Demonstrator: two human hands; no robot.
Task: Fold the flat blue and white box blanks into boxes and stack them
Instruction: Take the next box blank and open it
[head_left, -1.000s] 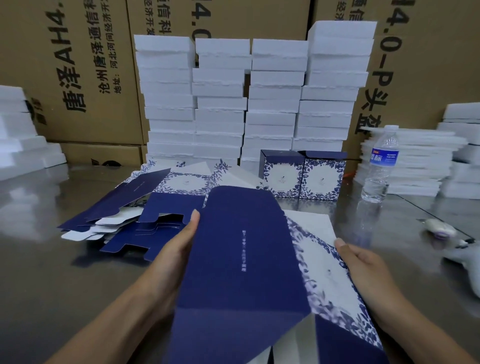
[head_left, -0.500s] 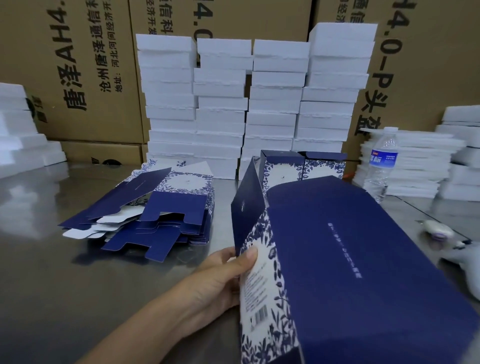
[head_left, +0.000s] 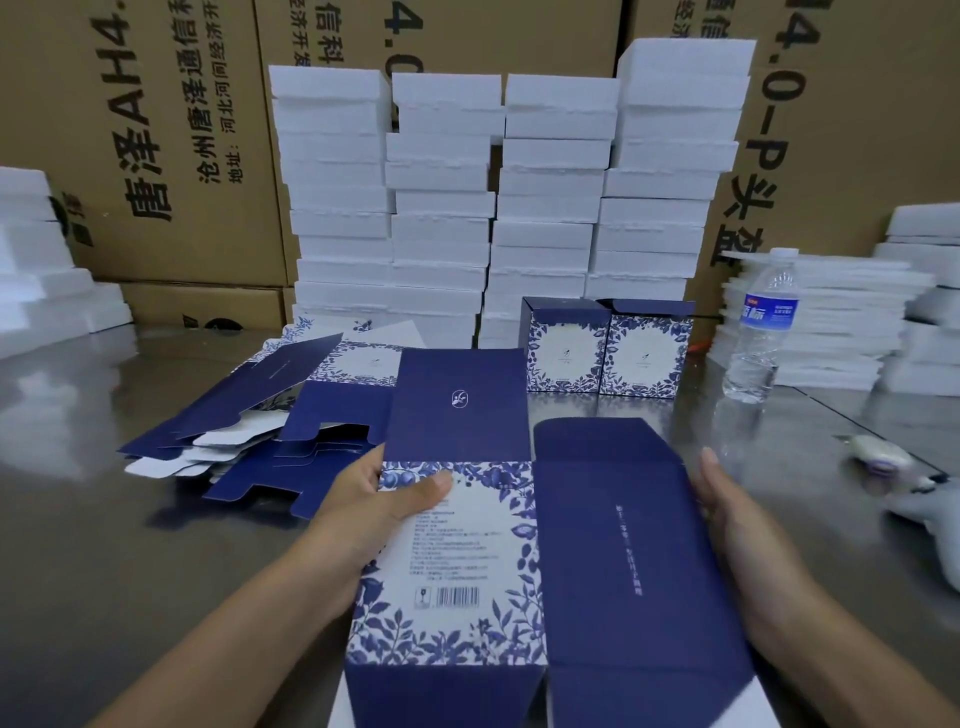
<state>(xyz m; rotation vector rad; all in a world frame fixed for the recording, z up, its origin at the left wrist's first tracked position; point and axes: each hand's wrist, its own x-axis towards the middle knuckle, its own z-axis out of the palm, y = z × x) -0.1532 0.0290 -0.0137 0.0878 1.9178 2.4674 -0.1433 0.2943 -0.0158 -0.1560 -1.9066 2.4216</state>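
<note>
I hold a blue and white box blank (head_left: 519, 545) opened into a sleeve, its barcode panel facing up and its end flaps standing open. My left hand (head_left: 374, 504) grips its left edge, thumb lying on the floral panel. My right hand (head_left: 737, 525) presses flat against the plain blue side on the right. A pile of flat blanks (head_left: 280, 415) lies on the table to the left. Two folded boxes (head_left: 605, 353) stand side by side behind the blank.
Tall stacks of white foam trays (head_left: 498, 197) rise at the back before brown cartons (head_left: 171, 135). More foam (head_left: 841, 322) lies at both sides. A water bottle (head_left: 761, 327) stands at the right; a small white object (head_left: 878, 457) lies on the steel table (head_left: 104, 545).
The blank has turned from its plain blue side to its barcode panel facing up, and sits lower. My right hand, hidden half a second ago, now shows at its right side.
</note>
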